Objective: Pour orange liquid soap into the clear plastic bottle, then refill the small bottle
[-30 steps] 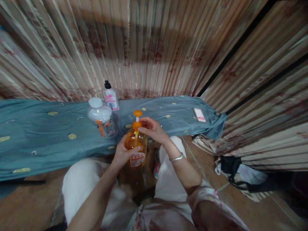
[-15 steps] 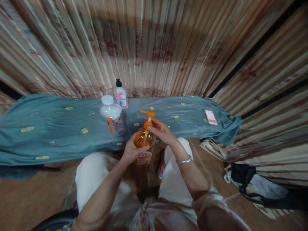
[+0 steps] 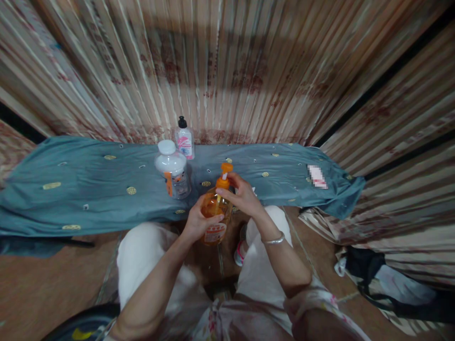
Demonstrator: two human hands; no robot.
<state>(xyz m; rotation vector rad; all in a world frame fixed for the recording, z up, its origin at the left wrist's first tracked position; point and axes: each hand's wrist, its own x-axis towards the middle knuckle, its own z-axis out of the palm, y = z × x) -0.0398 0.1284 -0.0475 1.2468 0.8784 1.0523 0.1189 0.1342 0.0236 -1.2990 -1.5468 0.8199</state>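
An amber pump bottle (image 3: 214, 234) with a printed label is held slightly tilted above my knees, at the front edge of the cloth-covered bench. Around its body, from the left side, wraps my left hand (image 3: 199, 221), thumb across the front. My right hand (image 3: 241, 193) pinches the orange collar (image 3: 222, 183) under the pump head (image 3: 226, 167) between thumb and fingers. To the left on the bench stand a clear jar (image 3: 172, 173) with a white lid and, behind it, a clear bottle (image 3: 185, 142) with a black cap and pink label.
A blue-green patterned cloth (image 3: 110, 180) covers the bench. At its right end lies a small pale pixelated card-like item (image 3: 317, 176). Pleated curtains (image 3: 213, 71) hang behind. Dark bags or fabric (image 3: 369, 265) lie on the floor at right.
The pump head has turned: its spout pointed left and now looks foreshortened. Both hands keep their hold on the bottle. The whole view has shifted slightly.
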